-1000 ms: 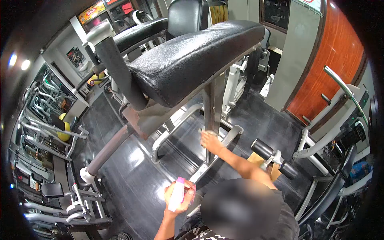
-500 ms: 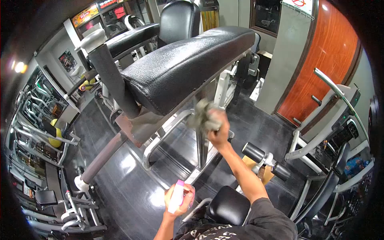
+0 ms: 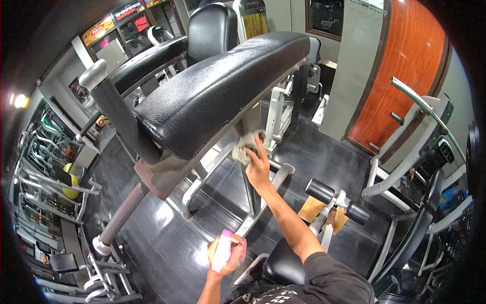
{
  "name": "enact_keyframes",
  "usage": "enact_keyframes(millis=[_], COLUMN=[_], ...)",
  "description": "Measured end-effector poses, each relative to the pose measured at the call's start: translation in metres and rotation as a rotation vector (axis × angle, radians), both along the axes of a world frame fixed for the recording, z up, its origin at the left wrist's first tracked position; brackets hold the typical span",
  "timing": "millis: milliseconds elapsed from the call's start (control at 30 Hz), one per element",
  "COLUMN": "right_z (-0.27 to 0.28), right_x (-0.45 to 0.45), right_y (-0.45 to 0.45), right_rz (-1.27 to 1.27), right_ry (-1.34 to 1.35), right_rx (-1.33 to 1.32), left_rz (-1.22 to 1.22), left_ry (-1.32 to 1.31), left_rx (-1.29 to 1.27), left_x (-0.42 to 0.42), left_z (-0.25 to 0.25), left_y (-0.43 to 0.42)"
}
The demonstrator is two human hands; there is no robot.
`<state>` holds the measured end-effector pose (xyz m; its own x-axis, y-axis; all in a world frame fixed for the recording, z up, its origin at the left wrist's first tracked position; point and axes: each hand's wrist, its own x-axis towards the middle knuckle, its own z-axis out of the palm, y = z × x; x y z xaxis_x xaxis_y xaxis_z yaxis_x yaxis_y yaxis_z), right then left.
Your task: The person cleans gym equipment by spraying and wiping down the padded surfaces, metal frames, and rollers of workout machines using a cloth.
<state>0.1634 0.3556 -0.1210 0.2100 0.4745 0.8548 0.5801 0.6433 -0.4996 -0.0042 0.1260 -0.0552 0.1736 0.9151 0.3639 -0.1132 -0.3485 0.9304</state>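
Observation:
Near the bottom centre, my left hand [image 3: 228, 253] is wrapped round a white and pink bottle [image 3: 221, 251], held above the floor. My right hand [image 3: 257, 164] reaches up the middle and grips a greyish cloth [image 3: 246, 148]. That cloth lies against the upright metal post [image 3: 250, 190] of a gym machine, just under its long black pad [image 3: 217, 86]. The part of the cloth under my fingers is hidden.
A brown metal bar [image 3: 121, 213] slants down at the left. Black rollers [image 3: 320, 190] and a black seat [image 3: 286, 261] are near my right arm. Another machine [image 3: 405, 177] stands at the right. An orange door [image 3: 405, 66] is behind.
My right hand has risen from low beside the post to just under the pad, with the cloth. The view has shifted, and the black seat now shows. My left hand still holds the bottle.

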Motion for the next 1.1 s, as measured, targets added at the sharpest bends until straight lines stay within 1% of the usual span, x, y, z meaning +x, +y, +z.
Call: enact_keyframes(millis=[67,133,167,200,233,300,333,367,400,433,467,500,533,567,600,667,733,767,800,833,867,900,933,1000,1067,1100], right_z=[-0.046,-0.115,-0.152,-0.177,-0.184,-0.190,-0.173,-0.113,-0.079,-0.045,0.001,0.025,0.053,0.072,0.071,0.088,0.049,0.042,0.011,-0.033,-0.068,-0.076,-0.085,-0.113,-0.112,-0.102], right_x=[0.003,0.010,0.020,0.029,0.035,0.043,0.051,0.053,0.060,0.063,0.066,0.069,0.069,0.068,0.068,0.032,0.024,0.018,0.015,0.017,0.019,0.019,0.028,0.053,0.079,0.086], right_y=[-0.026,-0.046,-0.054,-0.058,-0.056,-0.054,-0.047,-0.049,-0.039,-0.023,-0.015,0.001,0.014,0.024,0.046,0.044,0.044,0.028,0.020,0.019,0.010,-0.009,-0.021,-0.014,0.014,0.032], right_rz=[0.080,0.071,0.148,0.226,0.221,0.234,0.153,0.143,0.236,0.261,0.277,0.266,0.325,0.271,0.243,0.137,-0.030,-0.005,-0.037,-0.019,-0.046,-0.075,0.056,0.012,0.226,0.398], right_ry=[0.095,0.227,0.360,0.495,0.492,0.908,0.915,0.915,0.920,0.961,0.829,0.717,0.692,0.618,0.419,0.473,0.331,0.342,0.317,0.320,0.336,0.341,0.438,0.417,0.831,0.906], right_rx=[-0.251,-0.648,-0.788,-0.923,-0.914,-0.799,-0.762,-0.670,-0.566,-0.441,-0.289,-0.172,-0.123,-0.211,-0.185,-0.088,-0.131,-0.139,-0.157,-0.355,-0.484,-0.529,-0.656,-0.856,-0.898,-0.584], left_rz=[0.006,-0.006,-0.011,-0.038,-0.063,-0.061,-0.056,-0.049,-0.049,-0.068,-0.088,-0.075,-0.072,-0.077,-0.083,-0.081,-0.087,-0.085,-0.082,-0.083,-0.086,-0.089,-0.091,-0.118,-0.126,-0.132], left_ry=[0.012,-0.023,-0.027,-0.064,-0.101,-0.099,-0.094,-0.054,-0.056,-0.091,-0.124,-0.097,-0.095,-0.092,-0.090,-0.076,-0.067,-0.081,-0.092,-0.091,-0.048,-0.008,-0.010,-0.006,-0.039,-0.073], left_rx=[0.024,-0.026,-0.021,-0.042,-0.060,-0.041,-0.037,-0.024,-0.028,-0.033,-0.036,-0.008,-0.006,-0.019,-0.035,-0.045,-0.050,-0.066,-0.087,-0.092,-0.073,-0.055,-0.055,-0.065,-0.060,-0.065], left_x=[0.001,0.005,0.007,0.009,0.010,0.013,0.014,0.015,0.018,0.022,0.024,0.024,0.024,0.024,0.025,0.024,0.026,0.027,0.026,0.025,0.025,0.027,0.029,0.033,0.037,0.037], left_z=[0.001,0.004,0.004,0.004,0.004,-0.002,-0.006,-0.009,-0.007,-0.002,0.000,-0.001,-0.001,-0.001,-0.002,-0.004,-0.007,-0.009,-0.011,-0.012,-0.012,-0.012,-0.011,-0.009,-0.003,-0.001], left_y=[-0.001,-0.004,-0.005,-0.005,-0.004,-0.002,-0.003,-0.004,-0.004,-0.005,-0.004,-0.004,-0.003,-0.004,-0.005,-0.006,-0.003,-0.003,-0.005,-0.006,-0.003,-0.003,-0.002,-0.002,-0.004,-0.006])
